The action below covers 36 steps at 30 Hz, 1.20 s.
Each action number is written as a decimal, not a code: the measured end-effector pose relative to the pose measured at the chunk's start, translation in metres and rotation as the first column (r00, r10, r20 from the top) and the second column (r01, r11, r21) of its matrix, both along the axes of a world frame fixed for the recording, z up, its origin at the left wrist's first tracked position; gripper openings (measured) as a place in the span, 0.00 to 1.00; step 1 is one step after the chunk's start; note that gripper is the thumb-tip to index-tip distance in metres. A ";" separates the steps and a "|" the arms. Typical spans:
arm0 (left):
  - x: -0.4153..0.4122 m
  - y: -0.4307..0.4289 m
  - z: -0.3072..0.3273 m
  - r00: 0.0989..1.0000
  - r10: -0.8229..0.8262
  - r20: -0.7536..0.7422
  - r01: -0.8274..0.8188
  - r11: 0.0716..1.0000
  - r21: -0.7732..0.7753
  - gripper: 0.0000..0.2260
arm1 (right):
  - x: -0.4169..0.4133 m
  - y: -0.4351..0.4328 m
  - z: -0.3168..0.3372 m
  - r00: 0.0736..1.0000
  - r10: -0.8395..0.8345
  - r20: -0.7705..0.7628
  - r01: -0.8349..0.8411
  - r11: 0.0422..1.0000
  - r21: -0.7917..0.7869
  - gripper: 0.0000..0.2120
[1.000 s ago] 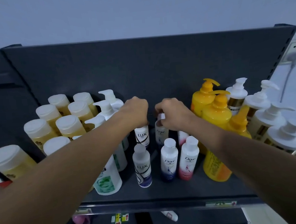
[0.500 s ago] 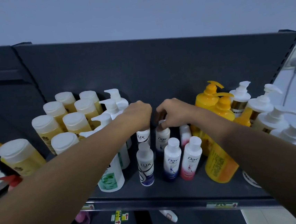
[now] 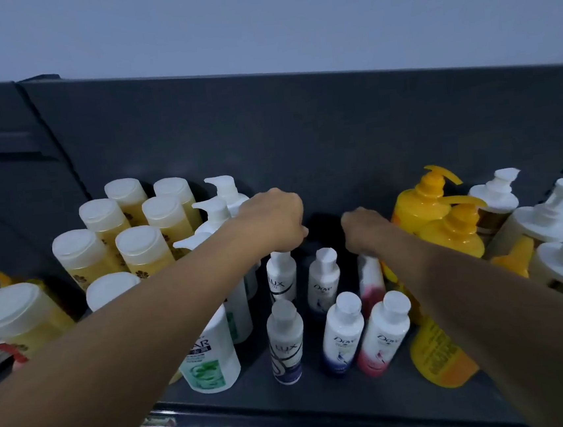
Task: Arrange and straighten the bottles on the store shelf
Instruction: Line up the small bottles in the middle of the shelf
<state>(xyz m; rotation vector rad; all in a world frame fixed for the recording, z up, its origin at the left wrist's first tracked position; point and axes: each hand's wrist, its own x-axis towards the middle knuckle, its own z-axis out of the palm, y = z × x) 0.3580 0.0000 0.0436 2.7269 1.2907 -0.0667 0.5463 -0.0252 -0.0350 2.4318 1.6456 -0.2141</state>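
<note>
Starting far left with a fat translucent yellow bottle under a white flip cap (image 3: 18, 318), then on to a tight cluster of slimmer yellow flip-cap bottles (image 3: 135, 241), all upright toward the back of the dark grey metal shelf (image 3: 325, 393). Passing three white pump bottles (image 3: 216, 212) lined front to back, and ahead of them a white bottle with a green label (image 3: 211, 354), partly hidden behind the left forearm (image 3: 130, 331). Now catching the left hand (image 3: 273, 219), seen from the back, fingers curled down and gripping the cap of the rear white Lux bottle (image 3: 281, 277), upright in the back row of small bottles. Spotting just in front of it the front Lux bottle with a dark blue base (image 3: 286, 345), untouched. Sliding right to the rear blue-based Dove bottle (image 3: 324, 283) and the front blue-based Dove bottle (image 3: 343, 334), both small, white, upright and free of any hand. Then meeting the right hand (image 3: 364, 227), fingers curled down over the top of the rear pink-based Dove bottle (image 3: 371, 282), hiding its cap and gripping it as far as can be seen. Leaving the front pink-based Dove bottle (image 3: 384, 336) loose, close beside its blue neighbour. Finishing at the right with big yellow pump bottles (image 3: 447, 235) and white pump bottles with gold labels (image 3: 495, 198), packed close together near the shelf's end.
</note>
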 end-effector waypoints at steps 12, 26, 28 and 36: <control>0.010 0.016 -0.009 1.000 -0.019 -0.013 0.018 0.998 -0.053 0.11 | 0.011 0.017 -0.035 0.987 -0.118 -0.107 0.090 0.967 -0.238 0.15; 0.008 -0.003 -0.007 0.999 -0.033 0.003 0.033 0.999 -0.043 0.10 | -0.003 -0.005 0.012 0.975 -0.206 -0.087 0.211 0.976 0.055 0.09; 0.006 -0.009 -0.005 0.999 -0.044 0.009 0.044 0.999 -0.027 0.10 | -0.007 -0.014 0.026 0.978 -0.198 -0.062 0.201 0.977 0.066 0.05; 0.000 -0.036 0.002 0.997 -0.072 0.011 0.072 0.997 0.021 0.11 | -0.025 -0.058 0.066 0.983 -0.175 -0.051 0.181 0.970 0.160 0.10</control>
